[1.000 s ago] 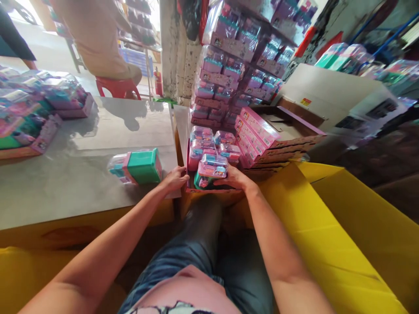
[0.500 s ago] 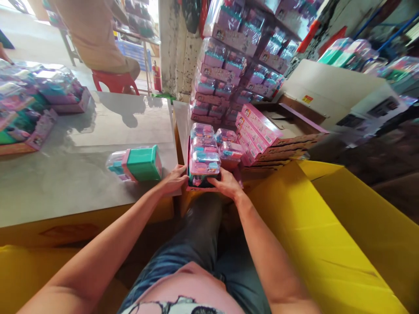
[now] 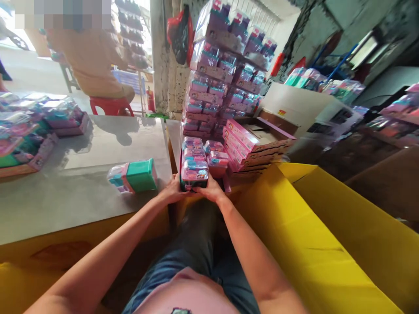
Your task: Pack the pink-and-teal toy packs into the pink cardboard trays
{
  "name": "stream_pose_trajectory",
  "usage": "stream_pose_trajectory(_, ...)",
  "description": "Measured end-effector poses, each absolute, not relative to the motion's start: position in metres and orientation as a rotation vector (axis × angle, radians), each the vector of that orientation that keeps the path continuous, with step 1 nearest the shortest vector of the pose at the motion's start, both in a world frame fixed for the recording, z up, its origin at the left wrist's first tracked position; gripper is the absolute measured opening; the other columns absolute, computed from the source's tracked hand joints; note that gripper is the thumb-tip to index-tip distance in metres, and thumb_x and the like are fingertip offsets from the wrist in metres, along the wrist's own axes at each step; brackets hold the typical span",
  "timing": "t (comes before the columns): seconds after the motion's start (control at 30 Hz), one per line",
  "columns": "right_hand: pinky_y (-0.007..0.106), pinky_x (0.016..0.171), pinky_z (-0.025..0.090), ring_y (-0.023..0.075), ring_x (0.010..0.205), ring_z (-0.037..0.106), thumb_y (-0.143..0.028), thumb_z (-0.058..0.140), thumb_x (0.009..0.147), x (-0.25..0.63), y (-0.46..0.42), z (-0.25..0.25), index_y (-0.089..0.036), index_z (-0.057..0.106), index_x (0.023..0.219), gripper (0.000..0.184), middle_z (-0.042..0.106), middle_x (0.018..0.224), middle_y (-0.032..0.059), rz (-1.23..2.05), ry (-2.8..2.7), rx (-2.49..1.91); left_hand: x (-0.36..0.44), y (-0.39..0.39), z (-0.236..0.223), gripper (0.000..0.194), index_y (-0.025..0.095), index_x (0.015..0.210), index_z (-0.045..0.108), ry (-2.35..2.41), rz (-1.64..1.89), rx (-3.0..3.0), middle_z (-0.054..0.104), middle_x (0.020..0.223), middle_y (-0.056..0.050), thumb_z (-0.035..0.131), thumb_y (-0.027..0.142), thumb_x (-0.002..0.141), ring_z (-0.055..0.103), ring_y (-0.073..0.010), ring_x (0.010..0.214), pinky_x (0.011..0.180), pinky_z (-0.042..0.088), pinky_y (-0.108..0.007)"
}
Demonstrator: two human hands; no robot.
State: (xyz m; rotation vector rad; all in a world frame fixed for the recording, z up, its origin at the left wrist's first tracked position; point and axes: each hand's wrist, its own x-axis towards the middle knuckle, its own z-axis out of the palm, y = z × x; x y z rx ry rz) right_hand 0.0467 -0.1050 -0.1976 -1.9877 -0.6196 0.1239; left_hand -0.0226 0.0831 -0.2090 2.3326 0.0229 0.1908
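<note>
Five clear-lidded containers (image 3: 194,154) sit in a pink-edged tray (image 3: 227,183), three along its left side and two along its right. Left hand (image 3: 173,189): gripping the tray's near left corner, fingers bent against the outer wall. Right hand (image 3: 212,190): grasping the near container (image 3: 195,172) at its right and front faces; whether these fingertips also bear on the tray wall cannot be told. Near container stands upright, inside the tray at the near left. On the white table (image 3: 68,213), left of the tray and apart from it, one green container (image 3: 142,175) lies on its side, clear lid pointing left. Flat pink trays (image 3: 240,146) are stacked just beyond, to the right. An open yellow carton (image 3: 314,218) stands to the right of the legs. Beyond the table, a person (image 3: 88,65) sits on a red stool (image 3: 111,106).
</note>
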Motion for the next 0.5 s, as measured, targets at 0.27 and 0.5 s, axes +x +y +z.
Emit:
stream_pose_trajectory(0.27,0.055,0.113,0.041,0.0318,0.127,0.054,-0.048,0.068,0.083,0.005,-0.163,-0.216,-0.015,0.055,0.133,0.061,0.056,0.133,0.0181,-0.309,-0.633,-2.05,-0.077,0.206,-0.105,0.104,0.016,0.15,0.043,-0.012,0.539,2.892,0.034,0.156,-0.018,0.077,0.062,0.062,0.029,-0.0443,0.142,0.117,0.028,-0.054)
stream_pose_trajectory(0.5,0.052,0.097,0.054,0.0294,0.118,0.057,-0.044,0.061,0.091,-0.017,-0.169,-0.215,-0.018,0.065,0.117,0.037,0.056,0.128,0.016,-0.553,-0.64,-1.967,-0.082,0.285,-0.141,0.119,0.009,0.145,0.046,0.199,-0.06,2.659,0.053,0.141,-0.024,0.082,0.054,0.041,0.049,-0.0415,0.13,0.109,0.039,-0.045)
